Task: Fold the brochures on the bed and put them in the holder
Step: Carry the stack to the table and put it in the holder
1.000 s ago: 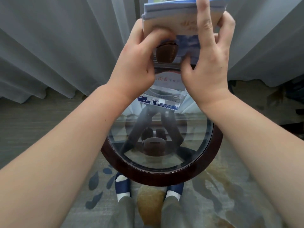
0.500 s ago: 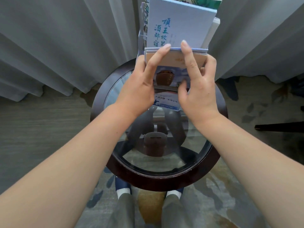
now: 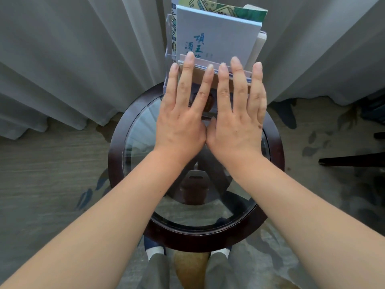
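Bare forearms, grey trousers (image 3: 155, 272), white socks (image 3: 153, 251), navy slippers (image 3: 150, 243).

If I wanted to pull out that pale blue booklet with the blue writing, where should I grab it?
Probably pinch the pale blue booklet by its top edge, coming from above: it stands upright in the clear holder, with its lower part hidden behind the front brochures and both hands.

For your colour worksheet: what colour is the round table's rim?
Dark reddish-brown rim, clearest in the head view.
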Demonstrator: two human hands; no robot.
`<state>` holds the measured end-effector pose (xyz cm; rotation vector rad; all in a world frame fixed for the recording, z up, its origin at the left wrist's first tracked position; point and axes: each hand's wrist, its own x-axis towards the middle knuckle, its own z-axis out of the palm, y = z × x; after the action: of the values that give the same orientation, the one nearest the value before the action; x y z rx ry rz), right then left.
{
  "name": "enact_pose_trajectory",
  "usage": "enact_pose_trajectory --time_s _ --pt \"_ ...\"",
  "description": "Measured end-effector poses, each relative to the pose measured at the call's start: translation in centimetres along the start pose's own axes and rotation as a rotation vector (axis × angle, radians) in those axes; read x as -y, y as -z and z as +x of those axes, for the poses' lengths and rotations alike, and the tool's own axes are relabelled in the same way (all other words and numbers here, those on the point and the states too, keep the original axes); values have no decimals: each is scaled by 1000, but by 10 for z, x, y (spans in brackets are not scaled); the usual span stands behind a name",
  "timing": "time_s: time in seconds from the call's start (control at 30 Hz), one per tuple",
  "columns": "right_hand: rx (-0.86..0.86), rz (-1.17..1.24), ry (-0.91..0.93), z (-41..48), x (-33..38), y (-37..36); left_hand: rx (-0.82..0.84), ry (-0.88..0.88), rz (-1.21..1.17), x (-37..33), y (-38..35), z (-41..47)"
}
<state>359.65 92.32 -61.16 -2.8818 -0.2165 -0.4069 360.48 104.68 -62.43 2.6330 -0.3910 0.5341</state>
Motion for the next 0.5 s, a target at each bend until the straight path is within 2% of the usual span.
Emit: enact_pose_trajectory --time_s 0.13,0.33,0.5 --pt "64 -151 -21 11 -9 -3 29 11 88 3 -5 9" --pt "130 -68 -6 13 -15 -17 106 12 138 8 -6 16" --pt "145 7 -32 -10 -15 -23 73 34 133 19 -4 0"
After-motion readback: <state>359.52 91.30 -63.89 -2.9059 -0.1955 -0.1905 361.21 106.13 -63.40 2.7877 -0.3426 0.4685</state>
